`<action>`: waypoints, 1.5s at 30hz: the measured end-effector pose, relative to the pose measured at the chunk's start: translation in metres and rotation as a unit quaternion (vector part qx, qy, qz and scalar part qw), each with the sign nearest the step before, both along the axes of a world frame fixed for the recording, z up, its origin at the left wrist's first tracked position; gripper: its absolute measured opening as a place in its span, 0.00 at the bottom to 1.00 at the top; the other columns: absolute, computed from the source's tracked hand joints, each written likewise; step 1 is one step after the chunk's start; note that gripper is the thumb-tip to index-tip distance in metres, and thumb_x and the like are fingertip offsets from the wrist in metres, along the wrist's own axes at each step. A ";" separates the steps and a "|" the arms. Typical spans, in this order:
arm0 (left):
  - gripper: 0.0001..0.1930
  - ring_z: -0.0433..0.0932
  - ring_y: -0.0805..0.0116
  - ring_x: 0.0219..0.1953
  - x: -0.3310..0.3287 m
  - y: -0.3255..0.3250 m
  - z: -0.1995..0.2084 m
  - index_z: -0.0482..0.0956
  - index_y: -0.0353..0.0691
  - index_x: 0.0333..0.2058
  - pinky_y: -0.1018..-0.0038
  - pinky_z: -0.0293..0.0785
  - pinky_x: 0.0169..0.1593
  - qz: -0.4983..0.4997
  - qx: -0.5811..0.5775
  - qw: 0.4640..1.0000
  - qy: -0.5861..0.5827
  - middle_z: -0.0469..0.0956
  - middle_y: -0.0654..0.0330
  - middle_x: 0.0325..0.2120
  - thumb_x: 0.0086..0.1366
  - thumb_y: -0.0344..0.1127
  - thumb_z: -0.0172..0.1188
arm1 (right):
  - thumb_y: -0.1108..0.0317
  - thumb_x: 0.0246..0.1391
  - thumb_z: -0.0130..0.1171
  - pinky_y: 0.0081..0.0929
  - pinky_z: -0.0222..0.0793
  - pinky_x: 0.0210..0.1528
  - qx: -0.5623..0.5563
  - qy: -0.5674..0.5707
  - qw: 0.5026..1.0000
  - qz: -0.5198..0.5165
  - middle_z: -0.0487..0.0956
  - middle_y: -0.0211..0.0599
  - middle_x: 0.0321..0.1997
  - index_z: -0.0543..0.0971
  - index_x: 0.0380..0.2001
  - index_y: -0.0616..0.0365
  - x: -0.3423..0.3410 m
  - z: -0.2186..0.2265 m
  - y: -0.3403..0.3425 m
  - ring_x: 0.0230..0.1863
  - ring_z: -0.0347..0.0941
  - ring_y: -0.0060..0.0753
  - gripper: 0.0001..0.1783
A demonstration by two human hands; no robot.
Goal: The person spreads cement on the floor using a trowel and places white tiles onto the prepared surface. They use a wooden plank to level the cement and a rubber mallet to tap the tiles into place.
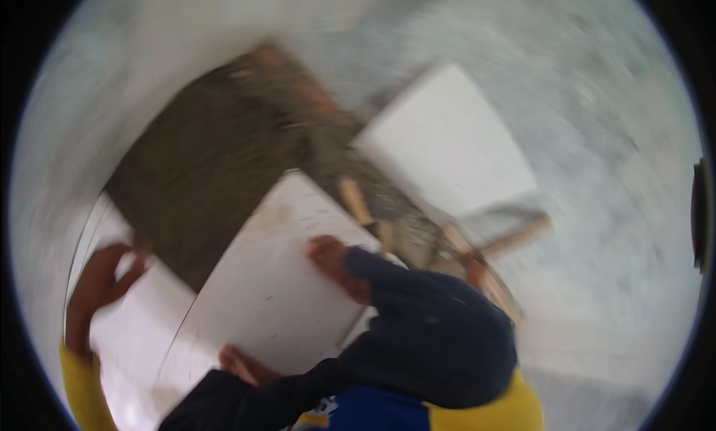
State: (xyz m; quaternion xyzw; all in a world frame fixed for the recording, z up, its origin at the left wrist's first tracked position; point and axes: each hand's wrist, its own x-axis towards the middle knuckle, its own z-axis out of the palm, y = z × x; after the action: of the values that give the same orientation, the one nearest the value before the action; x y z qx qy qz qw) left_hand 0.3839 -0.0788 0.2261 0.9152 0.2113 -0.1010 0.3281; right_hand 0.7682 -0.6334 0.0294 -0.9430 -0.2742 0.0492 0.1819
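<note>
My left hand (104, 278), in a yellow sleeve, is over a white floor tile (145, 304) at the left. Its fingers are bent, with the thumb apart and nothing seen between them; whether it touches the tile is unclear. Of my right hand (474, 270), only a blurred bit seems to show beyond my dark-trousered knee; its fingers and anything in them are hidden. My bare feet rest on the white tiles, one of them on the large middle tile (276, 274). Dark wet mortar (216, 147) lies spread beyond the tile edges.
Another white tile (455, 144) lies askew on the pale floor (597, 132) at the far right. Wooden pieces (354, 201) and a wooden strip (518, 235) lie near the mortar's right side. A reddish-brown strip (298, 80) borders the mortar's far edge. A pale wall rises at the left.
</note>
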 end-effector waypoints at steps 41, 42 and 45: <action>0.24 0.79 0.54 0.58 -0.059 0.099 -0.181 0.79 0.44 0.58 0.62 0.79 0.61 0.348 0.158 0.920 -0.093 0.77 0.60 0.57 0.63 0.33 0.72 | 0.58 0.56 0.69 0.41 0.67 0.66 -0.156 0.186 0.727 0.642 0.76 0.43 0.61 0.77 0.63 0.59 -0.002 0.035 0.659 0.64 0.72 0.49 0.33; 0.23 0.80 0.54 0.57 -0.053 0.098 -0.185 0.80 0.44 0.57 0.62 0.80 0.60 0.347 0.167 0.917 -0.099 0.78 0.60 0.56 0.64 0.34 0.72 | 0.56 0.56 0.69 0.42 0.66 0.67 -0.124 0.204 0.735 0.635 0.76 0.44 0.62 0.77 0.64 0.58 0.005 0.030 0.657 0.66 0.71 0.49 0.34; 0.21 0.82 0.54 0.53 -0.049 0.102 -0.197 0.81 0.43 0.55 0.62 0.82 0.56 0.349 0.205 0.907 -0.113 0.81 0.59 0.52 0.65 0.36 0.71 | 0.52 0.56 0.71 0.47 0.64 0.71 -0.055 0.161 0.757 0.630 0.75 0.45 0.64 0.77 0.65 0.55 0.035 0.020 0.636 0.69 0.68 0.51 0.36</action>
State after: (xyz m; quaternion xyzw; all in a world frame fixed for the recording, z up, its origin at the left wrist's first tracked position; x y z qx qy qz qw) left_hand 0.3352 0.0228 0.0288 0.8352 0.4950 0.1699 0.1689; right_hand 0.8037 0.0023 0.0495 -0.5435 -0.7700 0.3189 0.0995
